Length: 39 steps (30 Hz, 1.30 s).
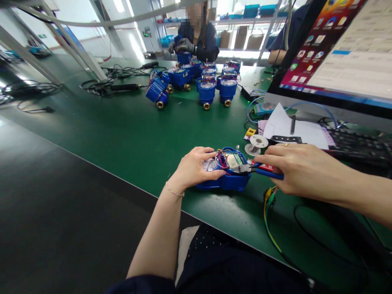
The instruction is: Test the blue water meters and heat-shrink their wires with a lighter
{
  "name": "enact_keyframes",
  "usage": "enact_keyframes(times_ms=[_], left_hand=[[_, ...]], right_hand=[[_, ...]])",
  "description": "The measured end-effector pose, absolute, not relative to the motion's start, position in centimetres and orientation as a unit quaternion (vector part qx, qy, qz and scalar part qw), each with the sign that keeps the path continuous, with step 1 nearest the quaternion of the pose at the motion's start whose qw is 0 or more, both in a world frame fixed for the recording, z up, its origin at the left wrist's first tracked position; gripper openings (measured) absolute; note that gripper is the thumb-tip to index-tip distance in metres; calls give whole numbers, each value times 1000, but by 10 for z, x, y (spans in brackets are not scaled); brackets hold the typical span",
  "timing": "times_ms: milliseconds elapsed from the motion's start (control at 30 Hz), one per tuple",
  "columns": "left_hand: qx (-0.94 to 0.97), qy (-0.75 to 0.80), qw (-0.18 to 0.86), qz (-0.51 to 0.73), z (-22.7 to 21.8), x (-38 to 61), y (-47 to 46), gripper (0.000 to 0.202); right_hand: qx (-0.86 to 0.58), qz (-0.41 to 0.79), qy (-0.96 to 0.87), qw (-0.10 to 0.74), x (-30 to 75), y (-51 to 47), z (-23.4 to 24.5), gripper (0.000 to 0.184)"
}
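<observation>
An open blue water meter (228,179) lies on the green table near its front edge, with a small circuit board and red and blue wires showing on top. My left hand (196,167) rests over its left half, fingers curled on the round dial face. My right hand (298,169) is closed on a pair of blue-handled pliers (260,169), whose metal jaws touch the wires by the circuit board.
Several more blue water meters (206,87) stand at the table's far middle, where another person in gloves (196,41) works. A monitor (339,49), keyboard (361,149), papers (294,128), a solder spool (257,143) and cables lie at right. Black cables (116,79) trail at far left.
</observation>
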<state>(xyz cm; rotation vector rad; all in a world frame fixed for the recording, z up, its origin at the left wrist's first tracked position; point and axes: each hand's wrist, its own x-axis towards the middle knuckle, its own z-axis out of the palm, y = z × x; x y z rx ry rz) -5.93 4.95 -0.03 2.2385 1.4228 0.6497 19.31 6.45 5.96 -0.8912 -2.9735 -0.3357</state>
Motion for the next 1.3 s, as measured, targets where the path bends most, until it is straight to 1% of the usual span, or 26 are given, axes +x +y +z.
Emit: enact_keyframes(times_ms=[133, 200, 267, 333, 467, 567, 933, 1100, 1300], left_hand=[[800, 514, 205, 231, 1, -59, 50, 53], [800, 514, 205, 232, 1, -58, 51, 51], [800, 513, 206, 233, 0, -58, 51, 50], [801, 510, 205, 237, -1, -59, 51, 50], [801, 508, 206, 240, -1, -60, 49, 50], [800, 511, 211, 234, 0, -60, 49, 52], [799, 512, 212, 233, 1, -60, 49, 51], [800, 511, 207, 238, -1, -60, 50, 53], [804, 506, 203, 238, -2, -59, 51, 51]], right_hand=[[-292, -155, -942, -53, 192, 57, 62, 32], [-280, -196, -938, -50, 191, 52, 62, 30], [-268, -222, -937, -30, 190, 49, 61, 30], [-274, -209, -939, -13, 191, 49, 61, 29], [-312, -125, -942, -19, 191, 54, 61, 28], [-322, -88, -942, -20, 190, 57, 62, 30], [-330, -69, -940, -47, 187, 59, 63, 34], [-304, -147, -941, -32, 190, 52, 57, 32], [-260, -272, -925, 51, 189, 39, 52, 22]])
